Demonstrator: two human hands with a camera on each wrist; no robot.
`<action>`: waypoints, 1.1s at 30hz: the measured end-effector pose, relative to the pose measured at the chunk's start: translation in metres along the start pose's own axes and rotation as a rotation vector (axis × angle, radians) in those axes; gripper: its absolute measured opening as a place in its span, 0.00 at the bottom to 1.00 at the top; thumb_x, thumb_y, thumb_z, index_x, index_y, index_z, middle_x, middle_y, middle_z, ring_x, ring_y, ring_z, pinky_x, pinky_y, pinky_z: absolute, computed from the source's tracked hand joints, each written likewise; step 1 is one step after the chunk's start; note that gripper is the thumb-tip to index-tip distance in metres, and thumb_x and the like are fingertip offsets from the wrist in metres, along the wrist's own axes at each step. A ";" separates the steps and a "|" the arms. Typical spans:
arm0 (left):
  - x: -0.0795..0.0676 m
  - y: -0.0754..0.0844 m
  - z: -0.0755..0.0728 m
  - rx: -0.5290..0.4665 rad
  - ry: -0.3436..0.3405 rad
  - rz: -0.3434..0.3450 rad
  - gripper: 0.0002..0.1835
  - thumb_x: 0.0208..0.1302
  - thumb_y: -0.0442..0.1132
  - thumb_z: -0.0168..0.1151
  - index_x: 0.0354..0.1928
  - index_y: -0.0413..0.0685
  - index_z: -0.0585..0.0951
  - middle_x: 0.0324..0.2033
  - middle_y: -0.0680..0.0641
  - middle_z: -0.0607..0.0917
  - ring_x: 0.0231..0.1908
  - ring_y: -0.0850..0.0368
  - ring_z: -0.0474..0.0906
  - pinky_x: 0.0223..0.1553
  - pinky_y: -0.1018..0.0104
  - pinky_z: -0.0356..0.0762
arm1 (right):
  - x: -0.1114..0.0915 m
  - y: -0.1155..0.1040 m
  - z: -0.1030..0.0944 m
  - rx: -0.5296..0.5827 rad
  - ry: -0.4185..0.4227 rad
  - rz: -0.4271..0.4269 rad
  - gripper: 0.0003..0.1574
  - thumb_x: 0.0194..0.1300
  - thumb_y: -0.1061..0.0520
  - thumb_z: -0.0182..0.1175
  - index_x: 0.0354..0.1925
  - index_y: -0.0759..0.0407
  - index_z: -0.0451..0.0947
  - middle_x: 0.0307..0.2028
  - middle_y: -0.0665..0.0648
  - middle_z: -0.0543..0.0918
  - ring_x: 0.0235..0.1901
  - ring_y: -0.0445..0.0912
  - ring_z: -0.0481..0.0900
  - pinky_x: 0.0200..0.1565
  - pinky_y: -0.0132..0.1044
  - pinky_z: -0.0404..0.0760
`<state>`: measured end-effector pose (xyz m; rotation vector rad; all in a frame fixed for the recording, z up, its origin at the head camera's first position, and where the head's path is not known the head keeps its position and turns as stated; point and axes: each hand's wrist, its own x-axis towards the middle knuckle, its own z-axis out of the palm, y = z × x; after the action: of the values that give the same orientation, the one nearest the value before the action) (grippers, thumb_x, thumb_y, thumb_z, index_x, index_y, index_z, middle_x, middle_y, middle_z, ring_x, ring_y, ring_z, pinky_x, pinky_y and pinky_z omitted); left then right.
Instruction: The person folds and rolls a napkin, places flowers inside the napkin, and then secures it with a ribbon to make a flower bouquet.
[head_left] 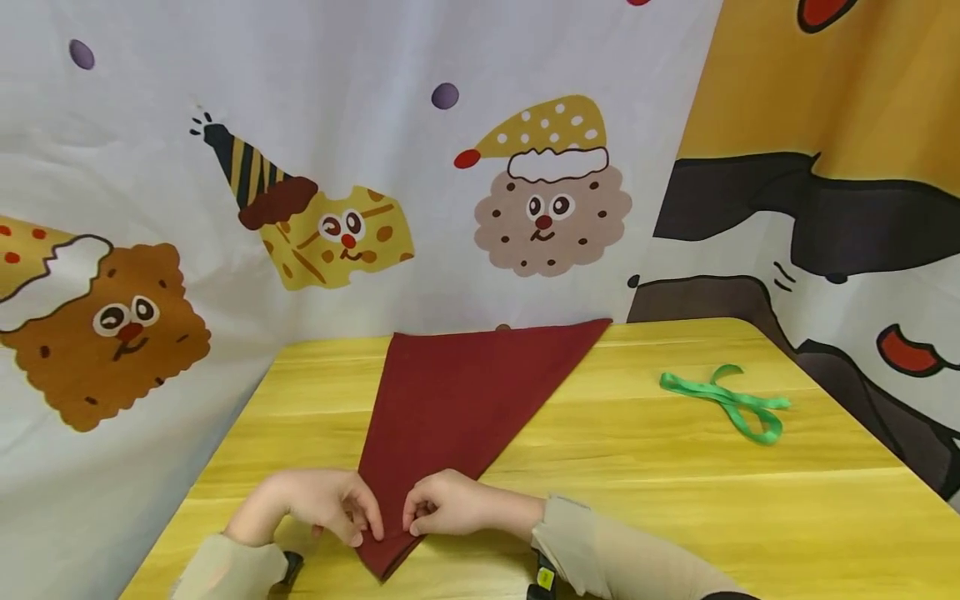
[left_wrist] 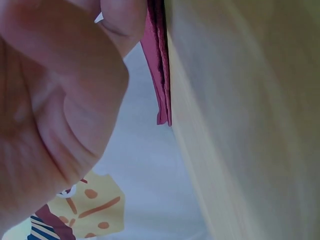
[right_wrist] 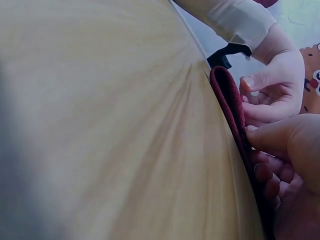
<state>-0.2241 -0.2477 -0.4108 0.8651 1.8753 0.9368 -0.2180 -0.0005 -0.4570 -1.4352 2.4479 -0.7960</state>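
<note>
A dark red cloth (head_left: 457,400) lies folded into a long, pointed shape on the table, its narrow tip toward me. Near that tip a short flap is turned over; its rounded fold (right_wrist: 220,75) shows in the right wrist view. At the flap's left side my left hand (head_left: 326,504) pinches the cloth with thumb and forefinger. Beside it, my right hand (head_left: 457,504) holds the flap's right edge between thumb and curled fingers. In the left wrist view the left palm (left_wrist: 55,95) covers much of the scene, and only layered cloth edges (left_wrist: 159,75) show beyond it.
A loose green ribbon (head_left: 727,396) lies on the right of the yellow wood-grain table (head_left: 600,442). Behind the table hangs a white curtain (head_left: 450,242) printed with cartoon figures. The cloth's wide end reaches the table's far edge.
</note>
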 end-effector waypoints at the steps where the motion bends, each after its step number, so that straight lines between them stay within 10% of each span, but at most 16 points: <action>1: 0.002 0.000 0.001 0.004 0.001 0.002 0.11 0.59 0.32 0.64 0.44 0.42 0.86 0.25 0.57 0.83 0.15 0.70 0.64 0.13 0.77 0.64 | -0.002 0.001 -0.001 0.004 0.003 0.003 0.03 0.60 0.58 0.67 0.31 0.49 0.83 0.25 0.36 0.73 0.25 0.25 0.67 0.31 0.17 0.68; 20: 0.006 0.006 0.002 0.051 0.023 -0.034 0.12 0.56 0.30 0.66 0.44 0.44 0.86 0.32 0.53 0.84 0.17 0.68 0.67 0.13 0.74 0.63 | -0.008 0.003 -0.001 0.065 0.017 0.006 0.04 0.61 0.58 0.67 0.32 0.48 0.83 0.26 0.36 0.75 0.27 0.26 0.70 0.33 0.18 0.71; 33: 0.000 0.004 -0.002 0.037 -0.037 0.099 0.14 0.54 0.27 0.66 0.45 0.37 0.82 0.33 0.47 0.84 0.22 0.70 0.71 0.24 0.77 0.70 | 0.001 0.001 -0.006 0.052 -0.007 -0.002 0.03 0.59 0.59 0.67 0.32 0.51 0.86 0.27 0.36 0.77 0.28 0.24 0.71 0.34 0.17 0.71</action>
<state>-0.2248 -0.2463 -0.4064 0.9986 1.8369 0.9421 -0.2217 0.0015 -0.4523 -1.4199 2.4027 -0.8471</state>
